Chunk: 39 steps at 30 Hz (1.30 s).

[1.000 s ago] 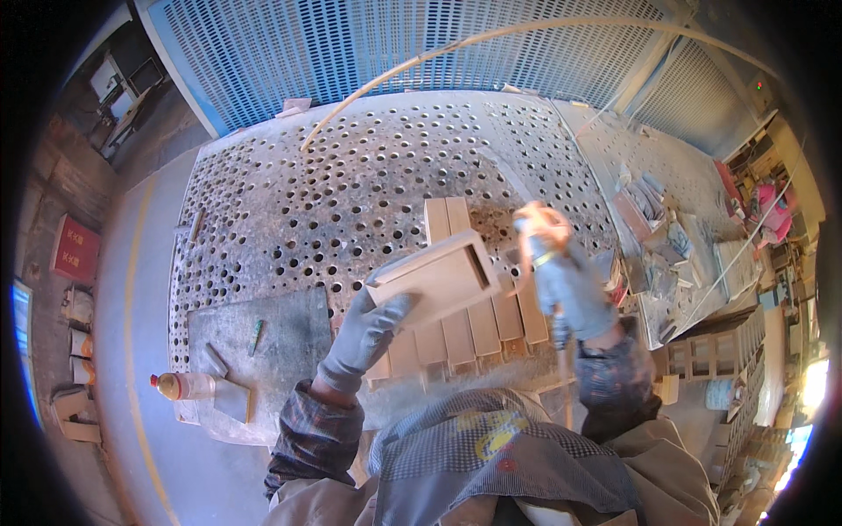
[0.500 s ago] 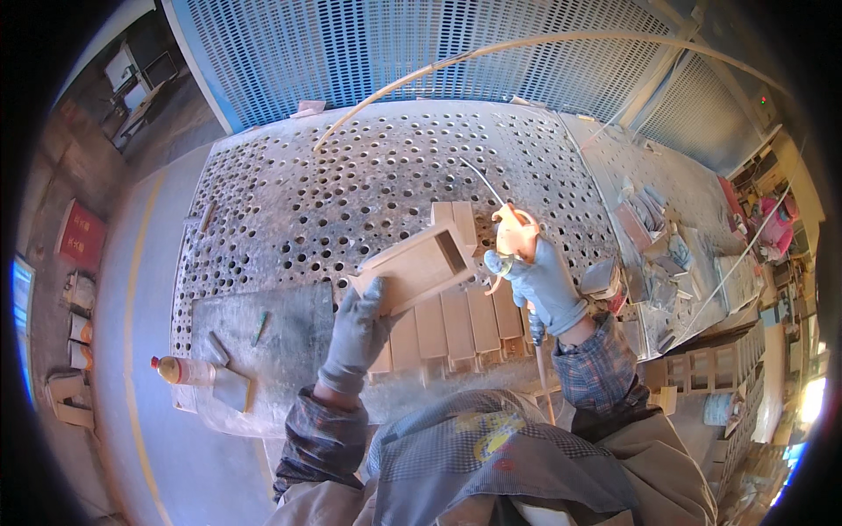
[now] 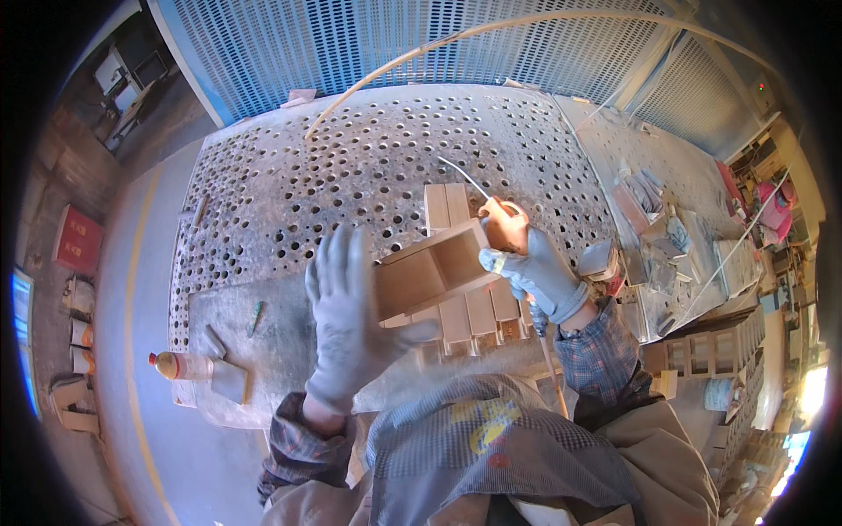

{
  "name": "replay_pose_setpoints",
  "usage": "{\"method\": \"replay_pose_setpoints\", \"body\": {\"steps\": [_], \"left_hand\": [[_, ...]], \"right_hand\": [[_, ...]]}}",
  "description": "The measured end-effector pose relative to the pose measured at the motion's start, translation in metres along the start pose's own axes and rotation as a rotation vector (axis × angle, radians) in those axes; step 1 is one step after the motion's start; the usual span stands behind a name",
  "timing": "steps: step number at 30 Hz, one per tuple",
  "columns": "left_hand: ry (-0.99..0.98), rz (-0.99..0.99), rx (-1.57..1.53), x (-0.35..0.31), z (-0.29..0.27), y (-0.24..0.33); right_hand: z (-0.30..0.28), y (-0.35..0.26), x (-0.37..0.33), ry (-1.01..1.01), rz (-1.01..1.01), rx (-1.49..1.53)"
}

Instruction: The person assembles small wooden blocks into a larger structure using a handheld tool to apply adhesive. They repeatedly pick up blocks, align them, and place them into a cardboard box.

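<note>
Holes dot the tabletop (image 3: 351, 136) I watch through the head camera: the left hand's (image 3: 345, 316) fingers are splayed, while the right hand's (image 3: 544, 279) are clamped on one orange tool (image 3: 506, 230) with a curved nozzle. Between them, above wooden pieces (image 3: 454, 320), I see one tilted box (image 3: 408, 280), its two compartments showing their floors; farther left sits one red-capped bottle (image 3: 189, 367), contents unclear to me.

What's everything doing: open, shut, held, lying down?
Left grey-gloved hand: open, fingers spread.
Orange blow gun with thin nozzle: held.
Right grey-gloved hand: closed around that gun.
Brown rectangular two-compartment box: tilted, open side facing the camera.
Clear, red-capped plastic bottle: closed.
Slim green tool: lying on the dark flat board.
</note>
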<state>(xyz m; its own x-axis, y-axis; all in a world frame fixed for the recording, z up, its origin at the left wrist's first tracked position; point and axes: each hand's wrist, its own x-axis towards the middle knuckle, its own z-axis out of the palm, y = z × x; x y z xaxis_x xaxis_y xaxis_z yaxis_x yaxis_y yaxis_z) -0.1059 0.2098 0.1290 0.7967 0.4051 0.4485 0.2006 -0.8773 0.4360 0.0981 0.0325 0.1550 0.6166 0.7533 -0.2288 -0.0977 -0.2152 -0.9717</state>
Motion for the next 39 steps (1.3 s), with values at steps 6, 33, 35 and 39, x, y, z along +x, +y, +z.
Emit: {"method": "replay_pose_setpoints", "body": {"steps": [6, 33, 35, 39], "left_hand": [[-0.201, 0.057, 0.177, 0.046, -0.008, 0.007], [-0.186, -0.784, -0.865, -0.107, 0.057, -0.136], [-0.262, -0.749, -0.613, -0.126, 0.079, -0.127], [-0.398, -0.739, -0.447, -0.122, 0.090, -0.111]], "right_hand": [[-0.002, -0.009, 0.007, -0.050, -0.100, 0.054], [-0.043, 0.043, -0.054, 0.063, -0.047, 0.096], [-0.063, 0.044, -0.059, 0.170, 0.058, 0.108], [-0.093, 0.059, -0.061, 0.196, 0.193, 0.086]]}}
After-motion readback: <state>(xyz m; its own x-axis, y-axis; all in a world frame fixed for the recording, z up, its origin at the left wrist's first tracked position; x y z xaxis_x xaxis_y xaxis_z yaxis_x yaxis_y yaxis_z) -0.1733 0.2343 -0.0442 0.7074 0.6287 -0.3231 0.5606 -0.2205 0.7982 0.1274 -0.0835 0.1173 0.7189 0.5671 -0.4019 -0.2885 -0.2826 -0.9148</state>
